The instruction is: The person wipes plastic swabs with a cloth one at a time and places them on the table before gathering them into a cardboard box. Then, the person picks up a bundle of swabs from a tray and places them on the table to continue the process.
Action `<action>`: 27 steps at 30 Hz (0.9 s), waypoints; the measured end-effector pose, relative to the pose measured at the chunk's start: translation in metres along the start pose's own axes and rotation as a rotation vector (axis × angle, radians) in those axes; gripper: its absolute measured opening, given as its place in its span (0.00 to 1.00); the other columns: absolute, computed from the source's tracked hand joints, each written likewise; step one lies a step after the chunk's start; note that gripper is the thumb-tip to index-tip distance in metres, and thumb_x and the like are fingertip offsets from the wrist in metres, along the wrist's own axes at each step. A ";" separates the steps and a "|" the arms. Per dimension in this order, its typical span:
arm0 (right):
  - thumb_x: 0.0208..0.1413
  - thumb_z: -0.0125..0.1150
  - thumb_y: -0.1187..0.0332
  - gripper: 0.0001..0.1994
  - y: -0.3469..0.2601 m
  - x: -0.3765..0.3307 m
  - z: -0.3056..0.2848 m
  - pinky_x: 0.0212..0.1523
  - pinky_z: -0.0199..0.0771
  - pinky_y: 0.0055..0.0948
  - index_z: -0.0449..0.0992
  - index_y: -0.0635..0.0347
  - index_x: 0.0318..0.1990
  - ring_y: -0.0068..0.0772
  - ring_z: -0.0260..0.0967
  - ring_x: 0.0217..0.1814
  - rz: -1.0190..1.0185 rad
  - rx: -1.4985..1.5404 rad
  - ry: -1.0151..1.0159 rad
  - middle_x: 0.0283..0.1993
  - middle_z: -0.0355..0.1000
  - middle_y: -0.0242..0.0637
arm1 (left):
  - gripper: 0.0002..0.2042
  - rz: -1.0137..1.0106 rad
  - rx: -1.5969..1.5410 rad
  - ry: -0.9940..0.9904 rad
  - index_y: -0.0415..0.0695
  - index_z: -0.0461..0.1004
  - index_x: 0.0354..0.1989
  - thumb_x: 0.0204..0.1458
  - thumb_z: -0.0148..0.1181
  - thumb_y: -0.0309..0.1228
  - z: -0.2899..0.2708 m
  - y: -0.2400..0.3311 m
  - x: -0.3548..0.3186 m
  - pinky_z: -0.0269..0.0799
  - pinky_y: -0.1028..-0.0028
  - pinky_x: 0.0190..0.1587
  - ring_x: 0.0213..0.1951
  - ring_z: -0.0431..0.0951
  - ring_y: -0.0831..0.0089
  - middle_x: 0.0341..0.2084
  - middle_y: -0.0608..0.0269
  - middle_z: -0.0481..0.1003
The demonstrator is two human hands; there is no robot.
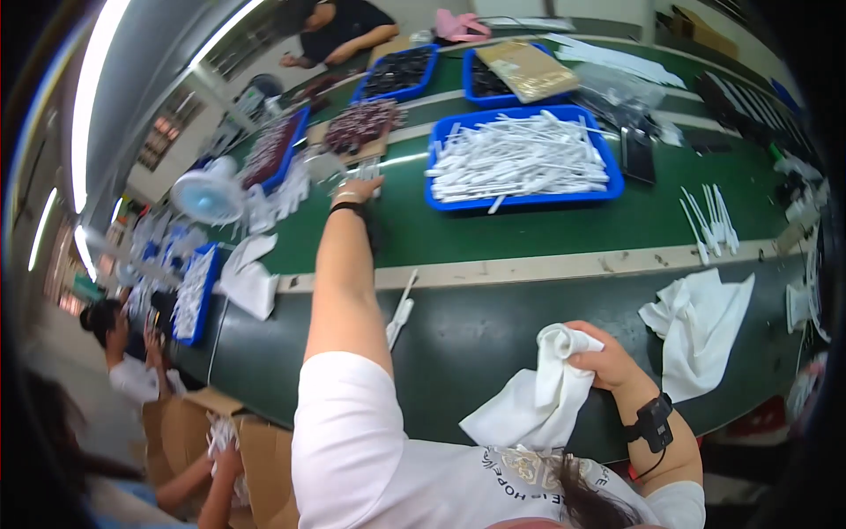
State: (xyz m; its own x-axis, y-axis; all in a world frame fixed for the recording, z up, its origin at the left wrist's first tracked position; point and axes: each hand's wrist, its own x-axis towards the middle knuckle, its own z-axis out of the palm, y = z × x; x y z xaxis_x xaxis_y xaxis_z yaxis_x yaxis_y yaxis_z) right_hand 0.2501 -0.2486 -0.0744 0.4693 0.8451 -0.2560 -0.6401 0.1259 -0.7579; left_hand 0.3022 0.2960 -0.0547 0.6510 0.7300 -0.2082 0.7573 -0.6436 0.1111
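Note:
My left arm stretches far across the green table, and my left hand (359, 189) is at a few thin white plastic sticks (368, 167) lying there. Its fingers are small and partly hidden, so whether they grip a stick does not show. Close to my body, my right hand (604, 354) is closed around a bunched white cloth (551, 388), whose loose end hangs down to the left. Beside my left forearm lies a white stick with a thicker handle (401, 317). Further right, several similar white sticks (712, 225) lie side by side.
A blue tray (527, 204) heaped with white sticks stands mid-table. Behind are blue trays of dark pieces (397, 72) and dark red pieces (374, 122). A second white cloth (705, 326) lies right, a small fan (208, 196) stands left. Co-workers (339, 31) sit around; a cardboard box (264, 458) is lower left.

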 end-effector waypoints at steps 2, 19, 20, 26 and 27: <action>0.39 0.58 0.80 0.26 -0.003 0.001 0.007 0.49 0.66 0.30 0.64 0.62 0.51 0.31 0.66 0.47 0.074 0.042 -0.031 0.45 0.68 0.37 | 0.34 -0.054 0.103 -0.017 0.45 0.66 0.52 0.44 0.43 0.59 0.013 -0.017 0.030 0.54 0.62 0.58 0.57 0.61 0.59 0.53 0.52 0.63; 0.44 0.55 0.77 0.23 -0.004 0.009 0.002 0.47 0.65 0.26 0.63 0.61 0.52 0.26 0.63 0.48 0.066 0.010 -0.153 0.46 0.66 0.34 | 0.15 0.079 0.279 0.158 0.36 0.75 0.34 0.46 0.43 0.32 0.042 -0.030 0.079 0.66 0.61 0.47 0.44 0.71 0.51 0.39 0.44 0.71; 0.45 0.55 0.77 0.23 -0.005 0.008 0.006 0.48 0.65 0.26 0.63 0.61 0.52 0.26 0.63 0.48 0.074 0.010 -0.182 0.46 0.66 0.34 | 0.15 0.057 0.290 0.168 0.36 0.75 0.34 0.46 0.43 0.32 0.038 -0.051 0.085 0.66 0.60 0.46 0.43 0.71 0.50 0.40 0.43 0.71; 0.45 0.54 0.78 0.22 0.004 0.011 0.004 0.48 0.65 0.27 0.63 0.61 0.52 0.27 0.64 0.47 0.046 0.111 -0.230 0.46 0.66 0.36 | 0.13 0.294 0.418 0.225 0.36 0.74 0.30 0.46 0.43 0.31 0.014 -0.076 0.054 0.72 0.59 0.35 0.34 0.76 0.52 0.32 0.43 0.74; 0.45 0.53 0.78 0.22 0.005 0.013 0.000 0.48 0.66 0.27 0.63 0.62 0.51 0.28 0.65 0.46 0.052 0.122 -0.206 0.45 0.66 0.37 | 0.12 0.238 0.003 0.124 0.37 0.73 0.28 0.47 0.44 0.31 0.013 -0.058 0.038 0.72 0.61 0.31 0.30 0.76 0.54 0.28 0.45 0.74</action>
State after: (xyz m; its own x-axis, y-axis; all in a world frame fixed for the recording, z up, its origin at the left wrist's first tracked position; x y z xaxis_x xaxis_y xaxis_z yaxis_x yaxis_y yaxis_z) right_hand 0.2532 -0.2374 -0.0812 0.3075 0.9388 -0.1553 -0.7346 0.1305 -0.6658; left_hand 0.2818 0.3582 -0.0814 0.8122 0.5807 -0.0555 0.5822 -0.8010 0.1396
